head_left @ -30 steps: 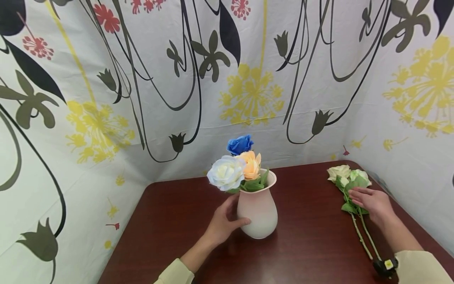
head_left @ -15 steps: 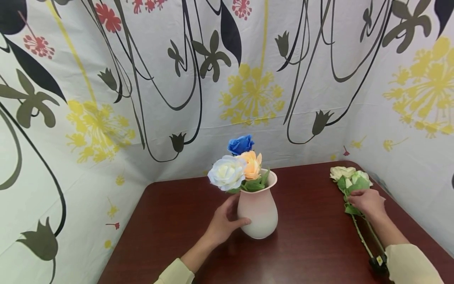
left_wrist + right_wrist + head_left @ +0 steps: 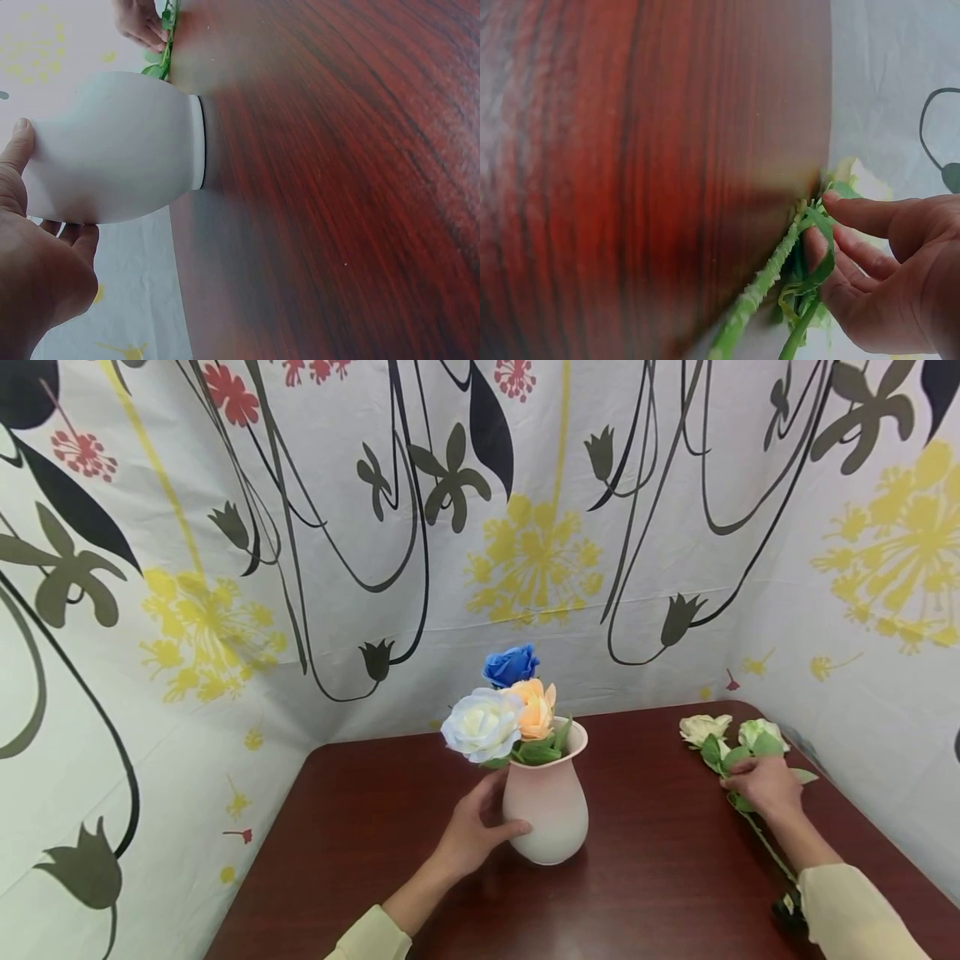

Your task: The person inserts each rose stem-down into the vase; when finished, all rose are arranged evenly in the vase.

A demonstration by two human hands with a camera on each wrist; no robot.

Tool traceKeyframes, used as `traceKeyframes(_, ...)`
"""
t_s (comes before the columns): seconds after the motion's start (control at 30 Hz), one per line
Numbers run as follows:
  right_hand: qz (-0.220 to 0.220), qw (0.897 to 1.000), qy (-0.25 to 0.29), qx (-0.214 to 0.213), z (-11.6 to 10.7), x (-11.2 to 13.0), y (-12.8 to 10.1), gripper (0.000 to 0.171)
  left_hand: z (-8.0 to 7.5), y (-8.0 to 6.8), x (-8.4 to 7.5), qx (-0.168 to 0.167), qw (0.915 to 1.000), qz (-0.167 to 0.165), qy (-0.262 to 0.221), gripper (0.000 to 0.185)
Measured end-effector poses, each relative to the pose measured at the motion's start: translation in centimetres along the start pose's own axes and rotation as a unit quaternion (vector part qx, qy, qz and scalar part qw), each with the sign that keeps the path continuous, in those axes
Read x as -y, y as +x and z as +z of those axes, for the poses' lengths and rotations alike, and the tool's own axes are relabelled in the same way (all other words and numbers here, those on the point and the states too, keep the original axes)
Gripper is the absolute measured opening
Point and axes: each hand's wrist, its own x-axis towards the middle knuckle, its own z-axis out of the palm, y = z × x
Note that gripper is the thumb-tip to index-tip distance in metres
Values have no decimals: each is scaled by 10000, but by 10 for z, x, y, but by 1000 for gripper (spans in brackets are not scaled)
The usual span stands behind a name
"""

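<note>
Three roses [image 3: 504, 710] stand in the pink vase [image 3: 546, 810], which the left hand [image 3: 471, 833] grips. At 3 o'clock, the right hand [image 3: 761, 781] pinches the loose rose stems [image 3: 720, 758] on the surface [image 3: 660, 868].

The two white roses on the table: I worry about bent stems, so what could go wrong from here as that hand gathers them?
The right hand pinches the white roses at their leaves, not clearly the bare stems, so leaves could tear or a stem slip free. Their long stems run under the sleeve and might snag on lifting. The vase already holds three blooms leaning left; the left hand steadies it, yet crowding more in could tip it.
</note>
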Motion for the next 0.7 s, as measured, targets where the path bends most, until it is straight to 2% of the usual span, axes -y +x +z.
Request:
traceKeyframes(0.27, -51, 9999, -59, -89, 7, -4, 4, 24, 0, 0, -1, 3, 10000, 47, -2, 78)
traceKeyframes(0.7, -95, 9997, 86, -187, 4, 2, -5, 17, 0, 1, 1, -30, 10000, 0, 47, 79)
